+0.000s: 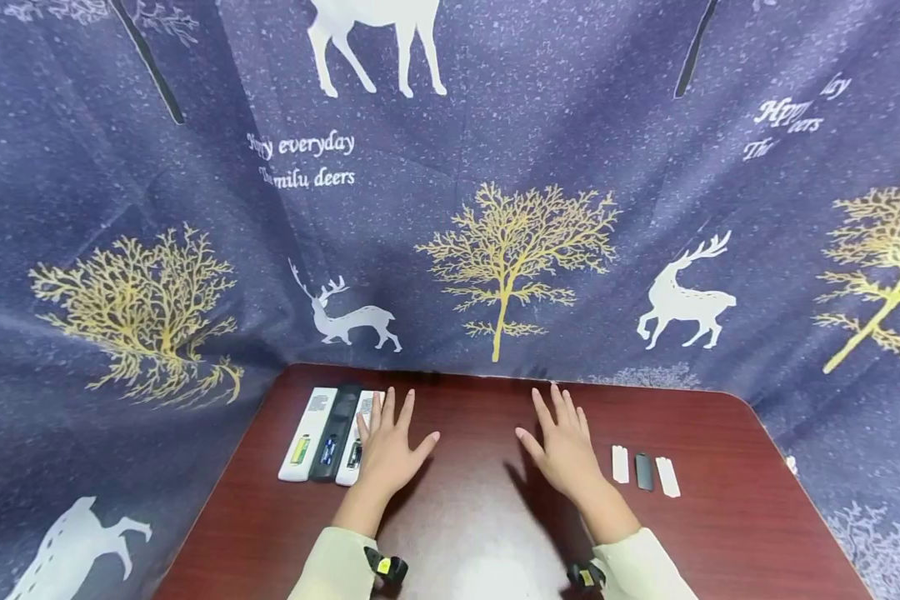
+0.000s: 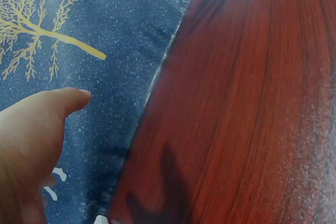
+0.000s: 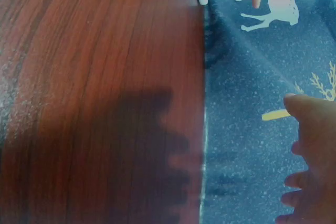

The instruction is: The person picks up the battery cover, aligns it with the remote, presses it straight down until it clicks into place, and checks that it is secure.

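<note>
Pale sleeves (image 1: 336, 568), left hand (image 1: 387, 454) spread near three remotes (image 1: 336, 429), right hand (image 1: 567, 454) spread near three small covers (image 1: 644, 472)

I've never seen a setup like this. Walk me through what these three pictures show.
There is no machine here, just a person's bare left hand and right hand, both open and holding nothing. The large picture comes from a camera on the head; the other two come from small black cameras, one on each wrist.

On the glossy reddish-brown wood-grain table, at the left, lie two long white remote controls with a long black remote control between them, batteries showing. The left hand partly hides one white one. At the right lie two small white rectangular covers flanking a dark grey cover. Behind hangs a blue cloth printed with deer and trees.
</note>
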Available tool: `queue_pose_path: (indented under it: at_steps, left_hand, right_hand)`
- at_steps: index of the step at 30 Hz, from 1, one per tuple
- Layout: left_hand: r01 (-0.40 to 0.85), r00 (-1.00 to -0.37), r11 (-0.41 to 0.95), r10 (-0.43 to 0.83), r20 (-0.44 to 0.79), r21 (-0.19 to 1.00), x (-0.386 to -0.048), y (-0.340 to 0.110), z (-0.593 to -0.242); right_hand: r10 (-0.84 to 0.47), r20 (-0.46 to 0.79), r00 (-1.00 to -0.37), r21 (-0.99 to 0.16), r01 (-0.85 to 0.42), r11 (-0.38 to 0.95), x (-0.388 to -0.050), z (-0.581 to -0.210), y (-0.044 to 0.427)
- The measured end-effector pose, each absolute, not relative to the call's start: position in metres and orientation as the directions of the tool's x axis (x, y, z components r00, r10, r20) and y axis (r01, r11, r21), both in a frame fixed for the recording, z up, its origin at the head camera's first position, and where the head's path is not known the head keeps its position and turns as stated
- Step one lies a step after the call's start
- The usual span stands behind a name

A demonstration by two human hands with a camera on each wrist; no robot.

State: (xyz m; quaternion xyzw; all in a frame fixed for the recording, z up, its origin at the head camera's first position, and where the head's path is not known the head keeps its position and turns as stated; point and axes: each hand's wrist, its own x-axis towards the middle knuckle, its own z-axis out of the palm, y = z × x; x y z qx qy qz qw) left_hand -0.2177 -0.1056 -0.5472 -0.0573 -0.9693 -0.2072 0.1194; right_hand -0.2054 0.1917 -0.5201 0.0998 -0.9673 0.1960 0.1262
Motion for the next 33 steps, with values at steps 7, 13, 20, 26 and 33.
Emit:
queue_pose_path:
  at_steps: [7, 13, 20, 26, 33]
  left_hand:
    - [0.143, -0.970, 0.909, 0.050, 0.238, 0.391, -0.216, -0.109, -0.547]
    - [0.126, -0.971, 0.909, 0.032, 0.235, 0.397, -0.214, -0.113, -0.549]
    - [0.099, -0.976, 0.904, 0.007, 0.216, 0.416, -0.207, -0.117, -0.551]
    - [0.085, -0.976, 0.901, -0.012, 0.219, 0.425, -0.206, -0.123, -0.558]
    - [0.089, -0.968, 0.896, -0.025, 0.249, 0.435, -0.204, -0.130, -0.563]
  right_hand:
    - [-0.141, 0.287, -0.947, -0.350, -0.240, 0.905, -0.203, -0.523, 0.198]
    - [-0.135, 0.293, -0.946, -0.350, -0.238, 0.906, -0.200, -0.526, 0.205]
    - [-0.130, 0.278, -0.952, -0.330, -0.222, 0.917, -0.197, -0.530, 0.213]
    - [-0.124, 0.288, -0.950, -0.322, -0.217, 0.922, -0.193, -0.536, 0.220]
    - [-0.126, 0.290, -0.949, -0.309, -0.217, 0.926, -0.193, -0.542, 0.228]
